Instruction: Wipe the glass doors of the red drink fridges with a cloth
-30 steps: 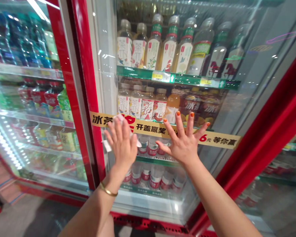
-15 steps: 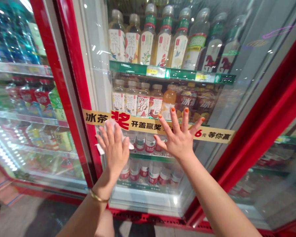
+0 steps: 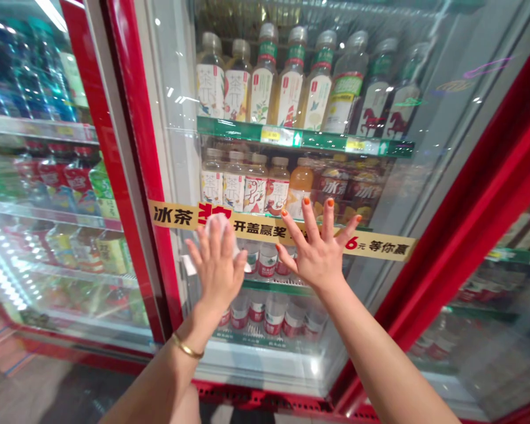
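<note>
My left hand (image 3: 221, 268), with a gold bangle at the wrist, lies flat over a crumpled white tissue (image 3: 189, 265). It presses the tissue to the glass door (image 3: 424, 176) of a red-framed drinks cooler, at the lower edge of a yellow printed strip (image 3: 260, 231). Tissue shows above the fingertips and on both sides of the hand; the rest is hidden under the palm. My right hand (image 3: 317, 253), with orange nails, is spread wide against the glass, its fingers crossing the strip's right half. Nothing is in it.
Behind the glass, bottles (image 3: 289, 97) stand on green-edged shelves (image 3: 322, 136). A red door frame (image 3: 459, 194) slants along the right. More coolers stand on either side, the left one holding bottles (image 3: 79, 176). Grey floor (image 3: 70, 383) shows at lower left.
My left hand has slid to the right across the glass with the tissue under it, closer to my right hand. My right hand stays in place on the strip. The view has tilted slightly up.
</note>
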`<state>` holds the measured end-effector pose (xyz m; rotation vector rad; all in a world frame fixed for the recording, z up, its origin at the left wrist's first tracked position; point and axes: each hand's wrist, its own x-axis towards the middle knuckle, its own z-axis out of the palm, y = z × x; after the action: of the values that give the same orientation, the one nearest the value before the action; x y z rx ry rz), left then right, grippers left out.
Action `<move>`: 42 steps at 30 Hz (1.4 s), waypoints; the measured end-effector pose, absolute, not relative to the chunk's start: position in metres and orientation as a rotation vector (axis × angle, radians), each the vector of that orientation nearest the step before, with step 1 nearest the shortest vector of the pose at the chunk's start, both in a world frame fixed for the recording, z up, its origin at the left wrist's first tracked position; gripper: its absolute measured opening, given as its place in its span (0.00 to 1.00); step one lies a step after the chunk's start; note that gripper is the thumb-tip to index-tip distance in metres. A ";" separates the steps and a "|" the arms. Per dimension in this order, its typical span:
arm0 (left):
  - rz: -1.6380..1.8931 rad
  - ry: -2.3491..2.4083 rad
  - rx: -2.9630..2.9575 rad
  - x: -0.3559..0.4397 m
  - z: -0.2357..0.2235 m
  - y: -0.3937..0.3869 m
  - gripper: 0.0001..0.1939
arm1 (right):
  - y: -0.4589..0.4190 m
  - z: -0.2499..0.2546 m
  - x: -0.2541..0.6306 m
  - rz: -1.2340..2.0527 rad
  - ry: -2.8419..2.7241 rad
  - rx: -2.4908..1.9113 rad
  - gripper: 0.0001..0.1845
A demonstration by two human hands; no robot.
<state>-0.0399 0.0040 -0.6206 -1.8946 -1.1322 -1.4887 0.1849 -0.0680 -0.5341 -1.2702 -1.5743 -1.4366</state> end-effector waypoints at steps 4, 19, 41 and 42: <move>-1.217 -0.729 -2.030 -0.014 -0.670 -0.014 0.37 | -0.069 -0.534 0.185 -1.453 -1.571 -1.248 0.49; -1.238 -0.739 -2.098 0.007 -0.707 -0.026 0.33 | -0.070 -0.532 0.183 -1.424 -1.583 -1.291 0.50; -1.469 -1.079 -1.947 -0.044 -0.669 -0.005 0.43 | -0.090 -0.612 0.215 -1.371 -1.501 -1.405 0.49; -1.489 -1.141 -1.934 -0.035 -0.652 -0.003 0.42 | -0.092 -0.631 0.220 -1.357 -1.448 -1.401 0.50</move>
<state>-0.0349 -0.0026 -0.6518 -1.9342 -1.1409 -1.4892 0.2199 -0.0923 -0.6307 -1.4013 -1.4482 -1.3568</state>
